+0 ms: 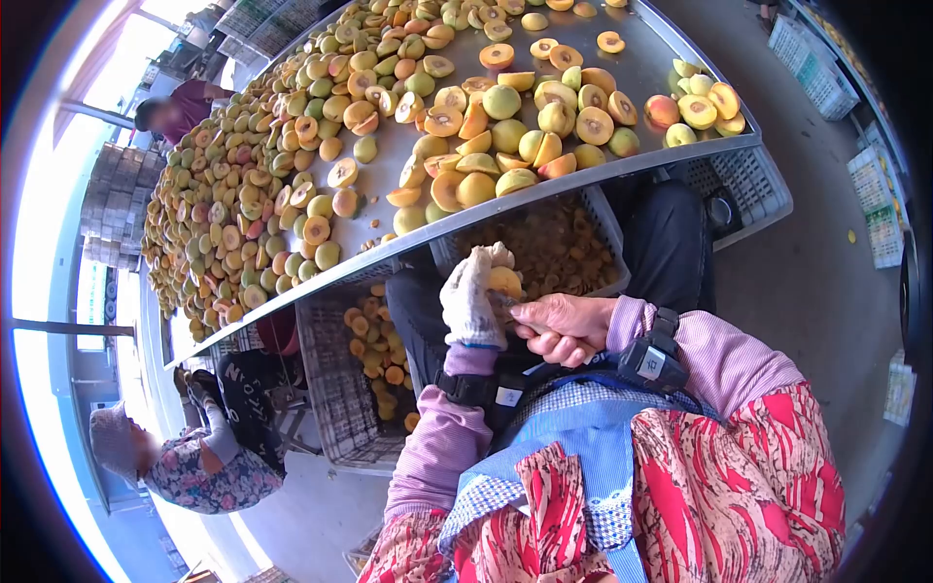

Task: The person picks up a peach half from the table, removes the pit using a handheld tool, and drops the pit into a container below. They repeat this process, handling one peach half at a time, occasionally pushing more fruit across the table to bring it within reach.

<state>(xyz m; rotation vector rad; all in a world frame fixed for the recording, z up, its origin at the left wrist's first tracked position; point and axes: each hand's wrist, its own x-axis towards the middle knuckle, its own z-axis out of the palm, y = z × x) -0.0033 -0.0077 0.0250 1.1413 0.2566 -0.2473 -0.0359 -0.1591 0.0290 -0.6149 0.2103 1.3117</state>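
Observation:
My left hand, in a whitish glove, is closed round a halved yellow fruit above my lap. My bare right hand grips the handle of a small tool, whose metal end touches the fruit's lower edge. The tool's exact shape is partly hidden by my fingers. Just beyond both hands, under the table edge, a crate holds many small brown pieces. Halved and whole fruits lie on the metal table above it.
A crate of cut fruit stands at the lower left. Another crate is at the right under the table corner. One person sits at the left; another is across the table. More crates stand at the far right.

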